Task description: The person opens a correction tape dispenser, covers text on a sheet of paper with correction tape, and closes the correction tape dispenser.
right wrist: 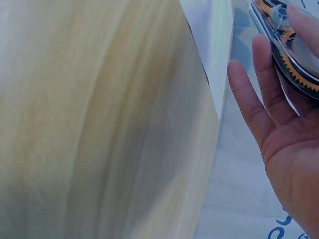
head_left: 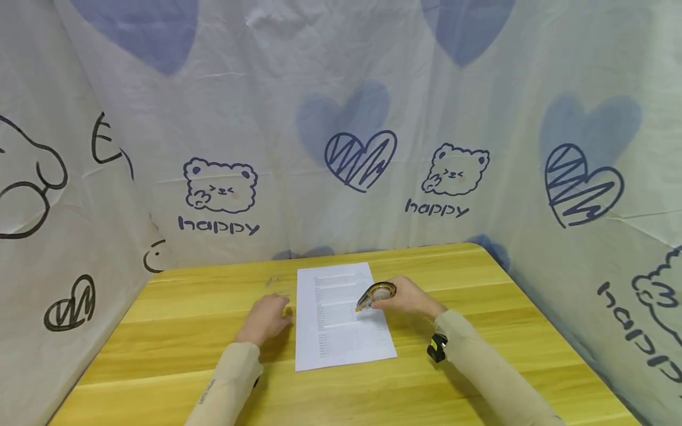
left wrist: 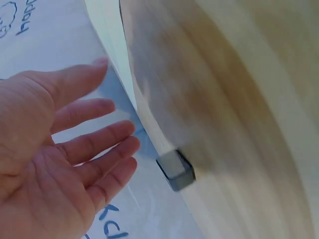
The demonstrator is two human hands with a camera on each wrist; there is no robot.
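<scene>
A correction tape dispenser (head_left: 377, 292) with a clear case and orange gears is gripped between the thumb and fingers of my right hand (head_left: 407, 297). Its orange tip points down and left, over the right part of a printed sheet of paper (head_left: 341, 343). In the right wrist view the dispenser (right wrist: 294, 47) sits against the fingers, while the outer fingers stretch out free. My left hand (head_left: 266, 318) is just left of the sheet. Its palm (left wrist: 45, 184) holds nothing, and the fingers are relaxed and slightly bent.
The sheet lies upright on a yellow wood-grain table (head_left: 176, 331). Beyond the left fingers, a small dark-edged, see-through block (left wrist: 177, 169) shows near the table's far edge. White curtains (head_left: 288, 148) with bears and hearts enclose the back and both sides.
</scene>
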